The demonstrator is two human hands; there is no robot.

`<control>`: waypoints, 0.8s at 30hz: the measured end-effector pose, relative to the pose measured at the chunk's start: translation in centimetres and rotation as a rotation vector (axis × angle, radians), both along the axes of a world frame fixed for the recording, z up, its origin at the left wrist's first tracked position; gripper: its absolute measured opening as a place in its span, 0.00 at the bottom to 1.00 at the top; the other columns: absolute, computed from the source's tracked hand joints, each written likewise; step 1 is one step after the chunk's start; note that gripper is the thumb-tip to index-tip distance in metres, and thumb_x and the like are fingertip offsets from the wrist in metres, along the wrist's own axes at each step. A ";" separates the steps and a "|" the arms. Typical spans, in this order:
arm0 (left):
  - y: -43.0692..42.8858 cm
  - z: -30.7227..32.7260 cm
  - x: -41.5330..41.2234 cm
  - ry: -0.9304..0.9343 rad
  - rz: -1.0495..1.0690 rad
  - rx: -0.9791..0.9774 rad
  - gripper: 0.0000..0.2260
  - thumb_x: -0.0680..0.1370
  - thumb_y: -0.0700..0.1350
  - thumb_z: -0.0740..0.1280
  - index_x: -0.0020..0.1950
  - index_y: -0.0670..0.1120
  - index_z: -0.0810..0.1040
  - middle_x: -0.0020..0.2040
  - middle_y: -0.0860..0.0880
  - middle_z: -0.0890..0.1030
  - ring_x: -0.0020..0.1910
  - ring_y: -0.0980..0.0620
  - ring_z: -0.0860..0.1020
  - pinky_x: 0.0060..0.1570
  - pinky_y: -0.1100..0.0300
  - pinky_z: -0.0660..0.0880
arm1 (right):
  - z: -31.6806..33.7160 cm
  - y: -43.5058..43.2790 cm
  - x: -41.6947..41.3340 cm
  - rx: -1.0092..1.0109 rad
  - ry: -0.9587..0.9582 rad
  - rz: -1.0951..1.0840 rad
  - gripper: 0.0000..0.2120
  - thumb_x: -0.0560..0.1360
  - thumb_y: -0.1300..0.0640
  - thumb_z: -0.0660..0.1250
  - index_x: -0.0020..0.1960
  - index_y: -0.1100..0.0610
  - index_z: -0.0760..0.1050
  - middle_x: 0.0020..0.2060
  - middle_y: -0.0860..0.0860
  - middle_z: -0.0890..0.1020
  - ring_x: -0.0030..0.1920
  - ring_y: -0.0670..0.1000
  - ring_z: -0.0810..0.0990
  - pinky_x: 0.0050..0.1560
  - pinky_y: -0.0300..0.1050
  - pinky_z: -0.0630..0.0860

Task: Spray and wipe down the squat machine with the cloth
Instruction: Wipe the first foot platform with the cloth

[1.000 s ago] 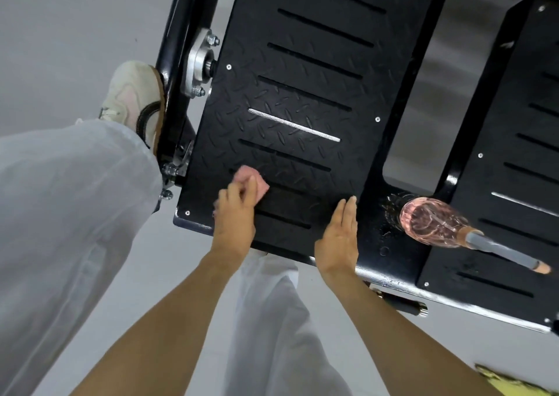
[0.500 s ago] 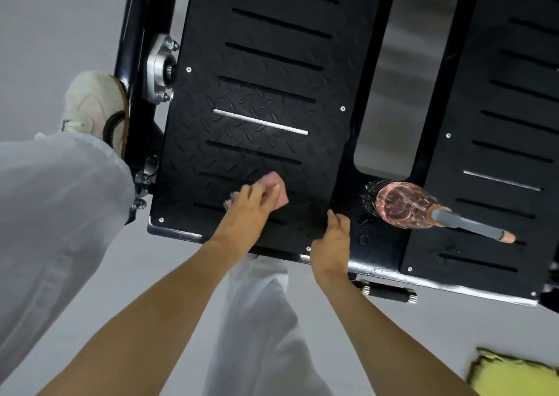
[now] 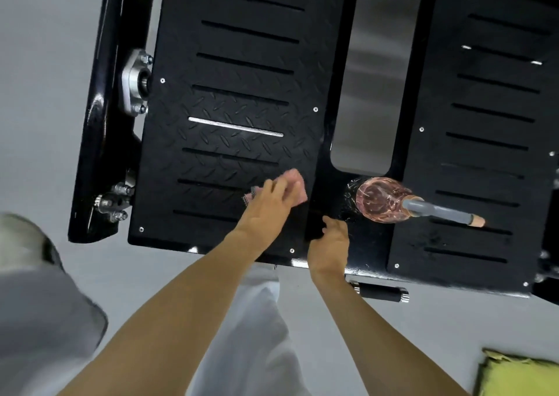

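The squat machine's black foot platform (image 3: 236, 71) has two slotted tread plates. My left hand (image 3: 267, 206) presses a small pink cloth (image 3: 295, 183) flat on the near right part of the left plate, fingers laid over it. Beside it, my right hand (image 3: 328, 248) rests on the platform's near edge, its fingers bent down onto the black strip between the plates. A clear pink spray bottle (image 3: 382, 200) with a grey nozzle lies on its side just right of my right hand, across the middle strip and the right plate (image 3: 490, 129).
The machine's black frame with a silver bearing (image 3: 134, 82) and bolts runs along the platform's left side. A short black handle (image 3: 382, 292) sticks out under the front edge. A yellow-green cloth (image 3: 520, 376) lies on the grey floor at lower right. My white-trousered legs fill the lower left.
My left hand has slid the pink cloth rightward across the left plate's near end. My right hand has gone from lying flat on the plate to resting bent at the edge.
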State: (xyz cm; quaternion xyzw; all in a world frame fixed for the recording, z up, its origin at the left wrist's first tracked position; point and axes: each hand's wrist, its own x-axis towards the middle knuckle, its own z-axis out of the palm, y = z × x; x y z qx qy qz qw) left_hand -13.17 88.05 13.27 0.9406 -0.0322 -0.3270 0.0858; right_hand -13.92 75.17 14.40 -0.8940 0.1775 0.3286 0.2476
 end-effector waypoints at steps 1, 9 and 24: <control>-0.4 -0.2 -0.7 0.005 -0.157 -0.032 0.37 0.74 0.33 0.63 0.78 0.45 0.48 0.70 0.43 0.55 0.63 0.43 0.63 0.62 0.49 0.69 | 0.0 -0.2 -0.2 -0.003 0.002 0.002 0.27 0.73 0.75 0.57 0.71 0.62 0.67 0.68 0.55 0.67 0.60 0.54 0.76 0.57 0.43 0.72; 0.9 -0.1 1.9 -0.167 -0.582 0.005 0.31 0.75 0.35 0.62 0.76 0.44 0.55 0.69 0.44 0.58 0.63 0.45 0.64 0.61 0.51 0.69 | 0.5 -0.4 -0.7 -0.044 0.017 0.074 0.28 0.74 0.74 0.56 0.73 0.61 0.63 0.72 0.53 0.62 0.67 0.53 0.69 0.60 0.40 0.69; 0.8 -2.0 -7.4 -0.219 -0.500 0.039 0.32 0.77 0.35 0.60 0.77 0.43 0.49 0.71 0.42 0.56 0.63 0.42 0.64 0.57 0.50 0.69 | -0.5 -0.4 -4.4 0.025 0.091 0.194 0.35 0.78 0.65 0.59 0.79 0.56 0.44 0.77 0.54 0.40 0.76 0.56 0.53 0.75 0.52 0.54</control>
